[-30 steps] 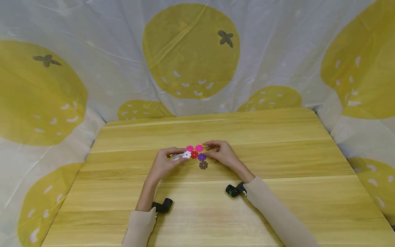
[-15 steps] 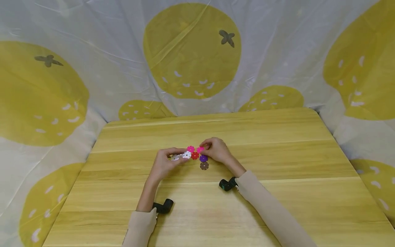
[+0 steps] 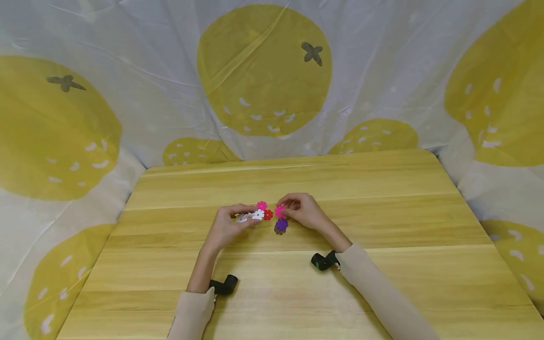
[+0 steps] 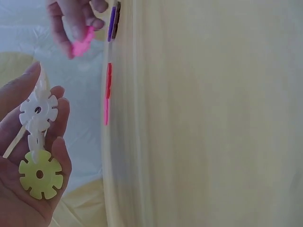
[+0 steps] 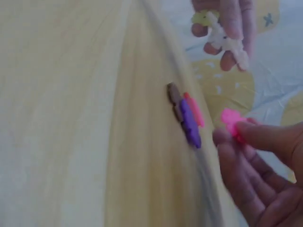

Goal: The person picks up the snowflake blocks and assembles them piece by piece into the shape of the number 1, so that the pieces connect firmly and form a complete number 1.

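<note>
My left hand [image 3: 229, 224] holds a joined chain of notched plastic discs, shaped like snowflakes. In the left wrist view a white disc [image 4: 39, 110] is toward the fingertips and a yellow-green disc [image 4: 40, 175] lies against the palm. Between thumb and fingers, my right hand [image 3: 303, 211] pinches a pink disc [image 5: 232, 123] raised above the tabletop. Lying below it are a purple disc [image 3: 282, 224] and a brown disc [image 3: 279, 231], the purple one overlapping the brown. A red disc [image 3: 268, 215] and another pink disc [image 3: 261, 205] lie beside the left fingertips.
A wood-grain table [image 3: 361, 293] spreads under both hands. Behind it hangs a pale curtain [image 3: 369, 71] printed with large yellow fruit. Black wrist-worn cameras [image 3: 324, 260] stick out inward from both sleeves.
My right hand moved in, picked up the right-hand pink disc and drew back to the right with it. The purple disc shifted down over the brown one. The left hand stayed nearly still.
</note>
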Motion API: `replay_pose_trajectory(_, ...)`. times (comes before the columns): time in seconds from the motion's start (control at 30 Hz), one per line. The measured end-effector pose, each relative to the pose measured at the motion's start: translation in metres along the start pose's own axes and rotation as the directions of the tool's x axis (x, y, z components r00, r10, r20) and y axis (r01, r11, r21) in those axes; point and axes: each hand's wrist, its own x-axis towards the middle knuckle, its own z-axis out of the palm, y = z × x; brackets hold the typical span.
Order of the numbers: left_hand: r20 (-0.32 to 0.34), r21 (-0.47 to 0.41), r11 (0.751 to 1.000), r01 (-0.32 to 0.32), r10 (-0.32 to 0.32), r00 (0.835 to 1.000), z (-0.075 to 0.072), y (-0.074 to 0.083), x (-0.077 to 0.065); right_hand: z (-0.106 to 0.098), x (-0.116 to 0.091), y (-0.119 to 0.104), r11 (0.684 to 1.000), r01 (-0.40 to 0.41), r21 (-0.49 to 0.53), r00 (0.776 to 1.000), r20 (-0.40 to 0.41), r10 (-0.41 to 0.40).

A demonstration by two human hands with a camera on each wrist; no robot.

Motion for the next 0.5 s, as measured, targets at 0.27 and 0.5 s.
replay_pose_trajectory(0.27, 0.021, -0.003, 1.0, -0.03, 0.03, 0.999, 0.0, -0.001, 0.0, 0.004, -0.007, -0.011, 0.987, 0.049, 0.151, 0.999, -0.008, -0.048)
replay_pose_trajectory(0.5, 0.034, -0.011, 0.999, -0.052, 0.052, 0.998, 0.001, 0.001, 0.001, 0.01, -0.01, -0.015, 0.983, 0.106, 0.148, 0.994, -0.054, -0.099)
